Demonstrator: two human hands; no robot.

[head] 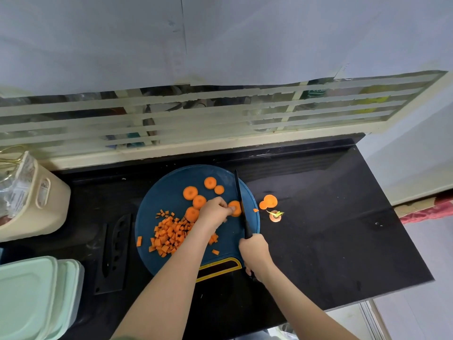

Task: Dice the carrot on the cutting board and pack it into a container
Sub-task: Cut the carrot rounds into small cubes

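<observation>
Pinching a carrot round (235,208) near the right edge of the blue cutting board (169,192), the left hand (215,212) is keeping its grip pressed on it. The right hand (255,251) is closing its grip around the black knife (241,204), whose blade is standing just beside that round. Diced carrot (169,235) is lying at the board's left front. The pale green container (31,295) is sitting at the desk's front left corner. No writing is readable.

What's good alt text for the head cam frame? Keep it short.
A person's left hand steadies a carrot round on a round blue cutting board while the right hand slices it with a black knife. More rounds and a pile of diced carrot lie on the board; pale green containers sit at lower left.
</observation>
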